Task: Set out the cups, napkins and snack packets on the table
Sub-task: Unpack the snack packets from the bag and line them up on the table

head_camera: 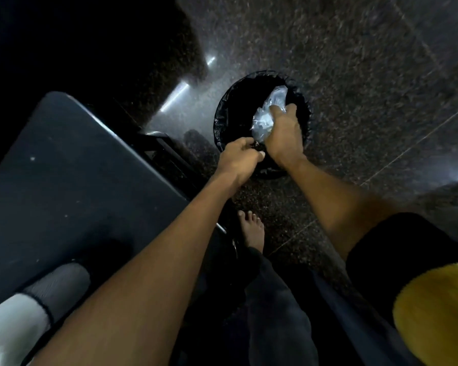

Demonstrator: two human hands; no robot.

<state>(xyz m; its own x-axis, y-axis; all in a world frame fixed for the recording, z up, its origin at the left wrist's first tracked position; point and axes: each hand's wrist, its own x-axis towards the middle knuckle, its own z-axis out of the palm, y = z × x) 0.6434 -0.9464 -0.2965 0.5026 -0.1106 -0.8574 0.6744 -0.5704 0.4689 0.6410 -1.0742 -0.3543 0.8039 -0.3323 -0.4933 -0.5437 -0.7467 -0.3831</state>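
Note:
My right hand [283, 136] grips a crumpled clear plastic wrapper [266, 117] and holds it over the mouth of a round black bin [224, 112] lined with a black bag. My left hand [238, 157] pinches the near rim of that bag liner. The dark table [64, 186] stretches along the left side. No cups, napkins or snack packets show on the visible part of the table.
The bin stands on a speckled stone floor [354, 75] just past the table's corner. My bare foot [253, 229] is on the floor below the bin. A grey and white cloth item [24, 313] lies at the table's near left. The scene is dim.

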